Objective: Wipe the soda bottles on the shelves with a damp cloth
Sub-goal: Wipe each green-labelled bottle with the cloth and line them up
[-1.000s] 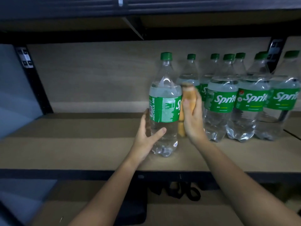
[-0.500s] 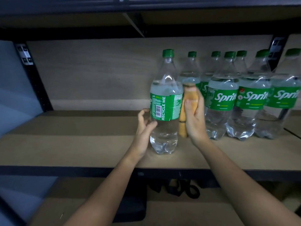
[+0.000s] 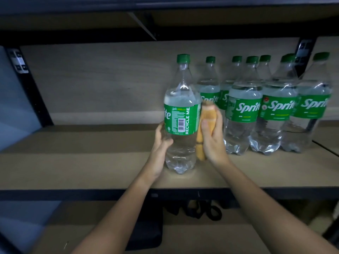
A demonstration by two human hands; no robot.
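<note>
A clear Sprite bottle point(image 3: 180, 114) with a green cap and green label stands upright on the wooden shelf point(image 3: 91, 162), its barcode facing me. My left hand point(image 3: 159, 151) grips its lower left side, thumb across the front. My right hand point(image 3: 212, 142) holds a folded orange cloth point(image 3: 206, 121) and presses it against the bottle's right side. To the right stand several more Sprite bottles point(image 3: 244, 107) in rows, all upright.
The shelf has a black metal front edge point(image 3: 73, 194) and black uprights at the left point(image 3: 27, 88) and back right. Another shelf board hangs close overhead. A lower shelf holds a dark object and black straps point(image 3: 201, 211).
The bottle has turned in my hands, so the barcode and "RECYCLE ME" text now face me. My left hand shifted its grip on the bottle. The cloth stays pressed on the right side.
</note>
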